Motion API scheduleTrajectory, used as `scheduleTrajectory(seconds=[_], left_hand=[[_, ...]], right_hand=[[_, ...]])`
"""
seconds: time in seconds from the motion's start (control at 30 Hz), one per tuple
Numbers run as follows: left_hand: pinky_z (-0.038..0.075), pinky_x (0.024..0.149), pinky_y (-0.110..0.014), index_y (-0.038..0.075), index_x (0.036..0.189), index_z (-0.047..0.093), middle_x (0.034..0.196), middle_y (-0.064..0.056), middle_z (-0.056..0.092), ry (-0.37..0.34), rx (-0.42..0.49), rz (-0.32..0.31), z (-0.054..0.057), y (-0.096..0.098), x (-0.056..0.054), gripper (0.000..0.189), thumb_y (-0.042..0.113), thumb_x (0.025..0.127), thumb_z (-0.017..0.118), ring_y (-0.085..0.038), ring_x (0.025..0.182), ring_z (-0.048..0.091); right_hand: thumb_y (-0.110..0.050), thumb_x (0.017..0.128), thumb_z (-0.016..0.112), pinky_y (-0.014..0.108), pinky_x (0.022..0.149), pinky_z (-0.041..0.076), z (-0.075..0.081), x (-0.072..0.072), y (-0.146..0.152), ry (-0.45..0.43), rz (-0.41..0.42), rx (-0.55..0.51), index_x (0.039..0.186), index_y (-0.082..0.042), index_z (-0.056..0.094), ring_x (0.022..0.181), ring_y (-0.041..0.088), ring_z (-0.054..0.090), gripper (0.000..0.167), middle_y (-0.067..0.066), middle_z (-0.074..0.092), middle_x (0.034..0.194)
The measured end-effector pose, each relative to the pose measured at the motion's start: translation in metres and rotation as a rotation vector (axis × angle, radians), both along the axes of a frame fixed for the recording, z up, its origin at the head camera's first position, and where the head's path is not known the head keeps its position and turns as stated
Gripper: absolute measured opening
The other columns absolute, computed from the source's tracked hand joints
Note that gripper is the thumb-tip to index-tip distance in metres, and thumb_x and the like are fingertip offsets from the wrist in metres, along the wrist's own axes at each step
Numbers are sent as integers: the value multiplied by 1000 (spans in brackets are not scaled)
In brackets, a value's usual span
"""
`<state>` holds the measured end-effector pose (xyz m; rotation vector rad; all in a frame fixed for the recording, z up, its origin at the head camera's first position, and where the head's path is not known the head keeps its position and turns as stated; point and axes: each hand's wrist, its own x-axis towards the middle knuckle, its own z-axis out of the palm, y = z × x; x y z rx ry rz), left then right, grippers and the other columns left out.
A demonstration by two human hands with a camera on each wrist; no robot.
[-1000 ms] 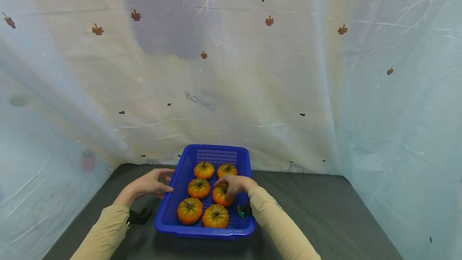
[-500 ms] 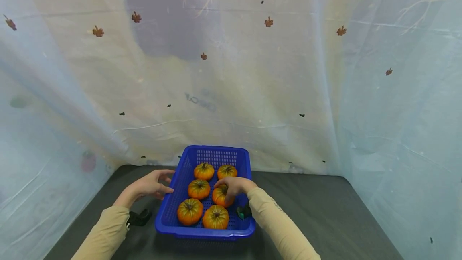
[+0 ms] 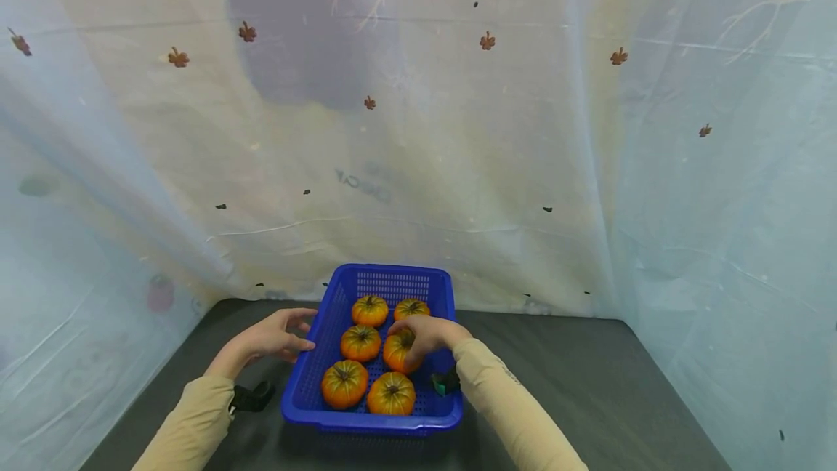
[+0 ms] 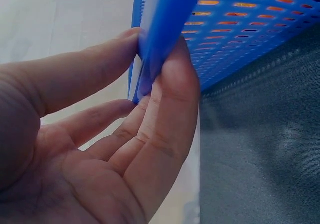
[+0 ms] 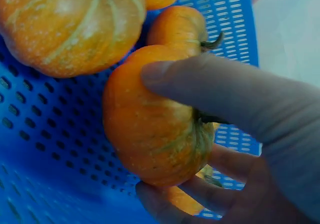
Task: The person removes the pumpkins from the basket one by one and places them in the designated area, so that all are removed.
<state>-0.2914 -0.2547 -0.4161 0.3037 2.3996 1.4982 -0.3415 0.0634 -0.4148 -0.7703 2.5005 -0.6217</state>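
A blue plastic basket (image 3: 373,420) with slotted walls holds several small orange pumpkins in two columns. My left hand (image 3: 277,333) is at its left side, pinching the rim (image 4: 167,22) between thumb and fingers in the left wrist view. Inside the basket my right hand (image 3: 428,334) grips the middle pumpkin (image 3: 397,351) of the right column. In the right wrist view the thumb lies over that pumpkin (image 5: 155,119), and fingers curl against its other side. A front pumpkin (image 3: 391,394) and a left middle pumpkin (image 3: 360,343) sit close by.
The basket stands on a dark grey cloth-covered table (image 3: 556,384). A pale printed plastic sheet (image 3: 458,151) hangs behind and along both sides. A black strap (image 3: 251,395) is on the left wrist; a dark piece (image 3: 446,382) shows under the right wrist.
The gripped pumpkin has shifted very slightly left, and my right wrist has moved a little to the right. My left hand and the basket look the same.
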Motion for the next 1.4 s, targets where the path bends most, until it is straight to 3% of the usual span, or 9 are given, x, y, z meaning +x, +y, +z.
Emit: scheduleTrajectory(seconds=[0.23,0.63,1.03,1.4], left_hand=[[56,72,-46,-9,144,28,114,-21,55,0,3,3,-3,-2,-3,76,10,85,72,-28,87,65],[56,71,-46,-8,144,30,112,-19,56,5,1,14,-4,-2,-3,76,12,84,74,-28,87,65],[56,71,-46,-7,143,30,111,-18,58,13,5,24,-6,-2,-3,76,13,84,74,-28,85,66],[56,72,-47,-9,144,27,116,-22,56,16,37,-17,-13,-7,-4,78,15,86,73,-30,88,66]], right_hand=[[-16,77,79,42,98,42,15,1,11,67,55,-31,135,-26,54,131,24,39,64,3,42,144],[-13,77,78,44,101,39,37,-1,39,164,138,-184,138,-12,51,131,26,39,66,7,43,143],[-17,80,77,48,101,38,57,5,88,256,78,-260,139,-14,48,129,28,39,66,8,44,141],[-15,80,77,50,98,40,38,6,128,343,21,-310,139,-4,45,122,31,45,69,14,46,139]])
